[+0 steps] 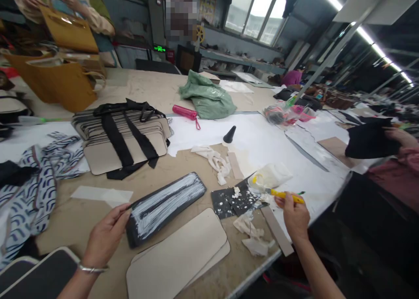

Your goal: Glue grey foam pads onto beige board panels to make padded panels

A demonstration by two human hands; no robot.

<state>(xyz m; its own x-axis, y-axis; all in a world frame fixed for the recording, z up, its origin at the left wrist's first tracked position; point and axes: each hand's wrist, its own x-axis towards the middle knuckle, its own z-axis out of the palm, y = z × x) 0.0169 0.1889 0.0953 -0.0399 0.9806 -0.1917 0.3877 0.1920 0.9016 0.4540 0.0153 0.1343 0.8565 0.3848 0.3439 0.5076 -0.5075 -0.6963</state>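
From where I stand, the far left of the surface (62,225) carries a patterned cloth (32,198), with pale-edged boards (52,273) nearer the worker. Behind, a co-worker's hands (70,2) are at a mustard bag (70,30). Next comes a stack of beige panels (98,157), black strips (116,142) laid across it.

The worker's left hand (106,235) pinches the near-left end of a dark panel (165,207), thumb and fingers together at its edge. The panel lies between that stack and two overlapping beige pieces (180,251), its middle streaked white, a dark margin showing around much of it. Beyond are a pink pouch (183,111), a green bag (209,98) and a black cone (230,134).

Right of the panel, dark scraps (224,203) are speckled with white, just beside a translucent container (276,174). There the right hand (296,216) grips a yellow-handled brush (277,194), its head by the container; I can't tell whether the bristles are inside.

To me, this looks like coating the panel, with the brush at the container for more. Another stroke would call for carrying it over the scraps without dripping, while the left hand steadies the panel clear of the wet coat.

Far right, another person's hand (401,136) holds black material (369,139).
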